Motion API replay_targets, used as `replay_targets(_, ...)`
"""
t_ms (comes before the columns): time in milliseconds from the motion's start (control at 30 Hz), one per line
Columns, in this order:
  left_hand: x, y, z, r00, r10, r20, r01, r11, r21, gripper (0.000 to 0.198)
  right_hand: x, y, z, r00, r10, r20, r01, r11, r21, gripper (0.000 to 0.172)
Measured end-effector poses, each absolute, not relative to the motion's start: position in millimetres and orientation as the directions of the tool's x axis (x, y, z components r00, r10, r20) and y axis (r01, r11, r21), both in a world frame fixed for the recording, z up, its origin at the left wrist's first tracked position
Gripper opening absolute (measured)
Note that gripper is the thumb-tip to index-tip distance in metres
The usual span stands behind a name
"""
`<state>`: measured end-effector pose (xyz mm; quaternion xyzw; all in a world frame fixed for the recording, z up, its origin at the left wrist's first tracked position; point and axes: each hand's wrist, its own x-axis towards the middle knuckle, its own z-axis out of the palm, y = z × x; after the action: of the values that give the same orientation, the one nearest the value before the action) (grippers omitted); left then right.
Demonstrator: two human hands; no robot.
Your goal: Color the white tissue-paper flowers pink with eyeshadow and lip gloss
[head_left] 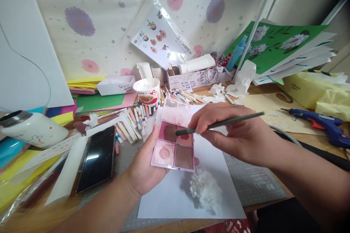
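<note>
Head view: left hand (pixel 142 167) grips palette (pixel 168 153), right hand (pixel 229 133) pinches brush (pixel 240 118), tip on a pan (pixel 168 133). We judge loose powder may dust the flower (pixel 205 187) below.

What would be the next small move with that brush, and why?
Probably a short swirl of the brush in the pan: the right hand has its tip at a reddish pan, while the left hand holds the palette steady.

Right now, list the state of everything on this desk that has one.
Palette: open, held in left hand.
Brush: gripped in right hand, tip on the palette.
Phone: screen dark, lying flat.
Bottle: lying on its side.
Glue gun: lying flat, untouched.
</note>
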<state>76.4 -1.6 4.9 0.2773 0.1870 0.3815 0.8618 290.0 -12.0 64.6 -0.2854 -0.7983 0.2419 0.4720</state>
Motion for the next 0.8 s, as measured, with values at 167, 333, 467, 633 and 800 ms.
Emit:
replay_targets(167, 77, -2, 7, 0.616, 0.775, -0.138, -0.55, 0.549, 0.63, 0.056, 288, -15, 71, -0.528, 0.631, 0.569, 0.272, 0.76, -0.59, 0.025)
replay_targets(333, 74, 5, 6, 0.597, 0.789, -0.148, -0.53, 0.526, 0.665, 0.06, 291, -17, 74, -0.515, 0.666, 0.54, 0.3, 0.73, -0.614, 0.027)
replay_targets(467, 66, 17, 14, 0.414, 0.899, -0.141, -0.527, 0.363, 0.768, 0.055, 304, -11, 69, -0.206, 0.795, 0.571, 0.334, 0.605, -0.723, 0.015)
replay_targets(633, 57, 28, 22, 0.272, 0.96, -0.069, -0.539, 0.212, 0.815, 0.05, 304, -4, 52, -0.385, 0.862, 0.33, 0.504, 0.496, -0.707, 0.011)
replay_targets(800, 60, 29, 21, 0.279, 0.956, -0.091, -0.525, 0.231, 0.819, 0.051, 302, 0, 44, -0.277, 0.887, 0.37, 0.561, 0.462, -0.687, 0.007)
